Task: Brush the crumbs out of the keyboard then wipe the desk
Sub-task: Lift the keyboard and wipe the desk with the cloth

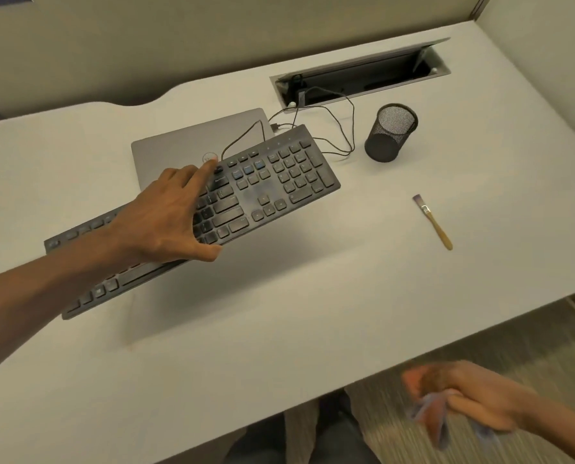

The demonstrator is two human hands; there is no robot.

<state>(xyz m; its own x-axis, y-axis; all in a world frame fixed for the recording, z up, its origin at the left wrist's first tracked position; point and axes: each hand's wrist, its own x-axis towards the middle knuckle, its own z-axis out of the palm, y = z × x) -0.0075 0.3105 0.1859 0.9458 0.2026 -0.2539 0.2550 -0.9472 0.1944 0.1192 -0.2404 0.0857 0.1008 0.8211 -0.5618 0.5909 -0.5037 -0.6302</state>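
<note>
Head view: your left hand (165, 212) grips the flat black plastic keyboard (272, 185), fingers spread over the keys, thumb hooked under the near edge. The keyboard is held tilted above the white desk (279, 329), shadow beneath, its far end over the closed grey laptop (185, 139). Your right hand (473, 396), blurred at the desk's front edge, is curled round a crumpled blue-purple cloth (430, 416). The small wooden-handled brush (434, 222) lies on the desk right of the keyboard, untouched. The black mesh pen cup (391, 132) stands beyond it.
</note>
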